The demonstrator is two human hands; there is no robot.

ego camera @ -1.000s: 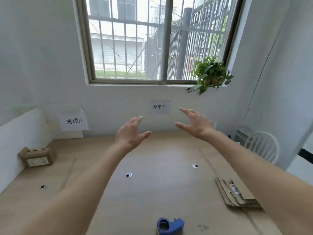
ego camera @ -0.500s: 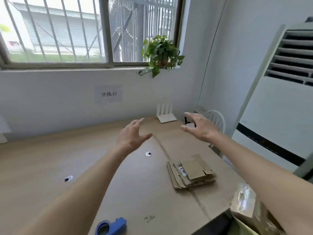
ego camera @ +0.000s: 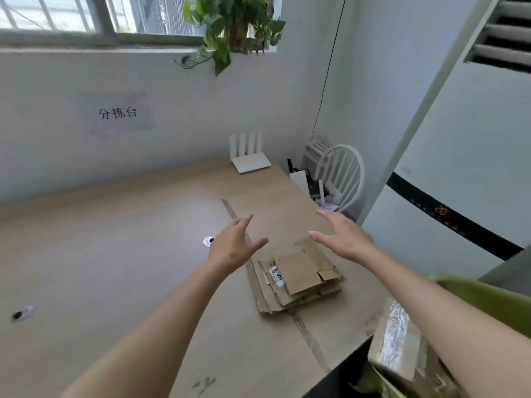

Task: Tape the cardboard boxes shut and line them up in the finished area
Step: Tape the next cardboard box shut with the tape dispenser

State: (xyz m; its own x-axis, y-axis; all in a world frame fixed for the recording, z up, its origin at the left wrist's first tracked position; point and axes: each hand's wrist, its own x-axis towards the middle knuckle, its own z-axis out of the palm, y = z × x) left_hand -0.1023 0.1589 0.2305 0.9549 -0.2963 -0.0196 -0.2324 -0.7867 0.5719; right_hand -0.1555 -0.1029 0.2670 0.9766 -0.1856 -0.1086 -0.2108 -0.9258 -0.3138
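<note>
1. We're hovering both hands over the stack of flattened cardboard boxes (ego camera: 296, 278) at the bench's (ego camera: 115, 254) right side; left hand (ego camera: 234, 245) and right hand (ego camera: 343, 238) are apart, fingers spread, gripping nothing.
2. We're judging the step as picking 1 flat off the top.
3. We're aiming to pinch only the top sheet w/ the right hand, left pressing the rest down so the pile isn't sliding.
4. Tape dispenser isn't in view, so we're planning to look back for it.
</note>
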